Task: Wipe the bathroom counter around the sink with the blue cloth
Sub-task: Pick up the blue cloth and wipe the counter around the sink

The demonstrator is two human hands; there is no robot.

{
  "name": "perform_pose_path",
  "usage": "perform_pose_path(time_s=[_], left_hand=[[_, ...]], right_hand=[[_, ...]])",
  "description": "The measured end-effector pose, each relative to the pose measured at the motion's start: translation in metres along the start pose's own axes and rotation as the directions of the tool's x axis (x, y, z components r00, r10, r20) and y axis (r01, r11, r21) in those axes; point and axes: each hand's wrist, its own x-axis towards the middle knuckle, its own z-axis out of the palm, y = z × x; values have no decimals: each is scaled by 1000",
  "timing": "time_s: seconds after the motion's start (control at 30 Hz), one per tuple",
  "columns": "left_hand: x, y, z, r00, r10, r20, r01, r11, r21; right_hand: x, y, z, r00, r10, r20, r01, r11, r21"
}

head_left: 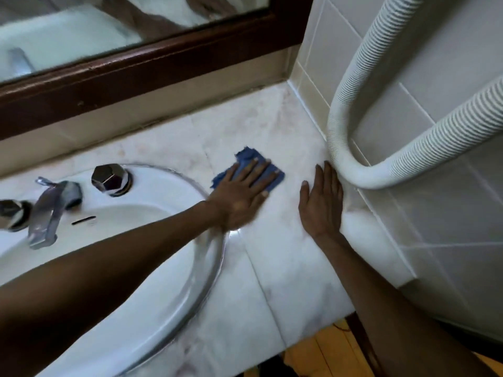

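Step in hand: wiping the strip of marble desk between the sink and the tiled side wall, centre of the frame.
Left hand: spread flat, palm down on the blue cloth, pressing rather than gripping; fingers fanned toward the upper right.
Blue cloth: mid-frame, lying on the desk just beside the sink rim, mostly hidden under the palm, with ragged edges showing beyond the fingertips.
Right hand: open and empty, flat on the desk to the right of the cloth, outer edge touching the white corrugated hose.
Pressure: best kept even through the whole palm so the cloth stays spread instead of bunching.
Stroke: probably long overlapping passes from the wooden mirror frame at the top down toward the near edge at the bottom.
Corner: faint stains show upper centre, near the grout line; worth a slower, firmer pass.
Hose: likely needs nudging aside with the free hand to reach the seam beneath it.
Sink rim: worth following the curve closely, working round the chrome tap knob at left without knocking it.
Risk: a slick stone surface, so a slipping cloth looks possible.
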Motion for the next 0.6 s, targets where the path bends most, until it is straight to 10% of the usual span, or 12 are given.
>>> perform_pose_path(time_s=[0.27, 0.6], left_hand=[[28, 17, -10, 884, -466, -38, 459, 880, -118], [-115, 151, 53, 946, -314, -78, 302, 944, -129]], right_hand=[[-52, 29, -15, 994, -83, 77, 85, 996, -21], [-125, 71, -31, 968, -203, 146, 193, 978, 81]])
